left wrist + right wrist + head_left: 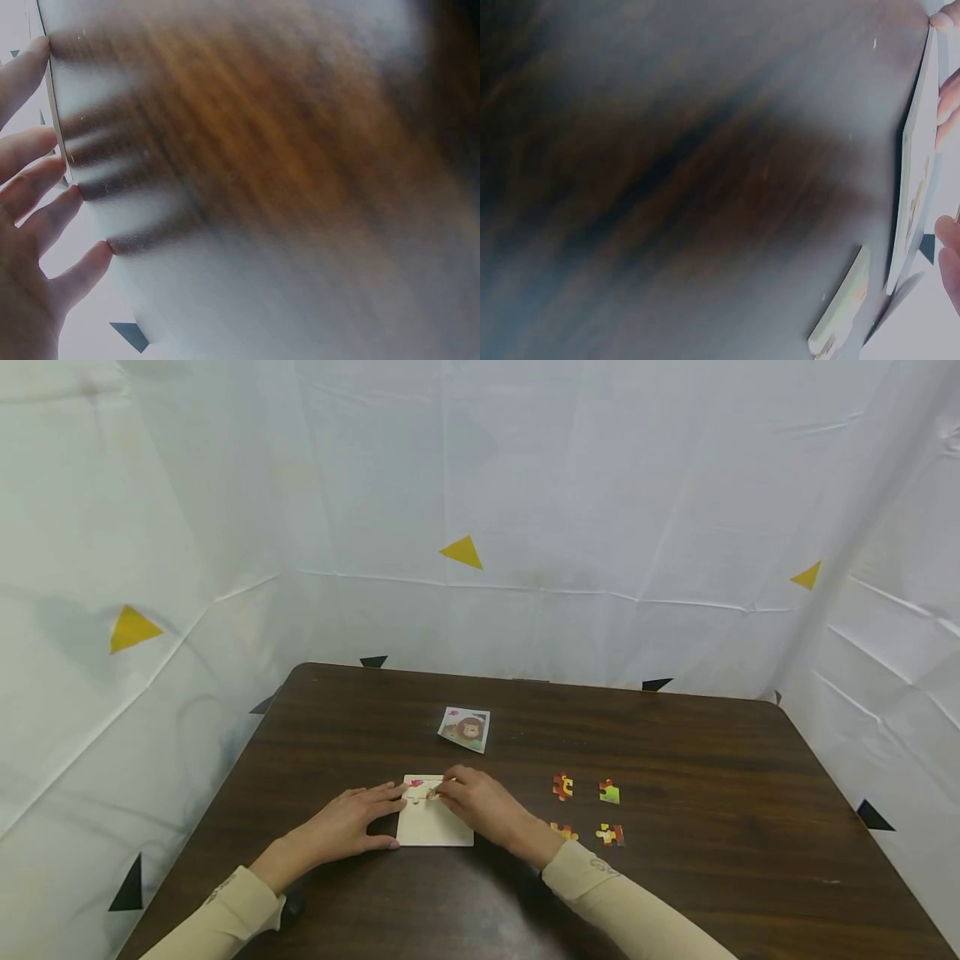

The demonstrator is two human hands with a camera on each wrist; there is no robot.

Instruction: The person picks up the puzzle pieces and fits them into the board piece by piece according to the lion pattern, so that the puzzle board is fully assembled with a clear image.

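A cream square puzzle board [435, 823] lies on the dark table, with a pink-marked puzzle piece [415, 786] in its top left corner. My left hand [352, 822] rests at the board's left side, fingers spread and straight; the left wrist view shows its fingertips [97, 253] along the edge. Over the board's upper part, my right hand [480, 802] pinches a small puzzle piece [432, 793] between thumb and fingers. The fingers hide much of this piece. In the right wrist view, the board [913, 172] appears edge-on below the fingertips [949, 232].
Several loose puzzle pieces [611, 792] in red, yellow and green lie right of the board, one partly behind the right forearm. Beyond the board is a small lion picture card [466, 730]. White sheeting [540, 485] surrounds the brown wooden table [712, 777].
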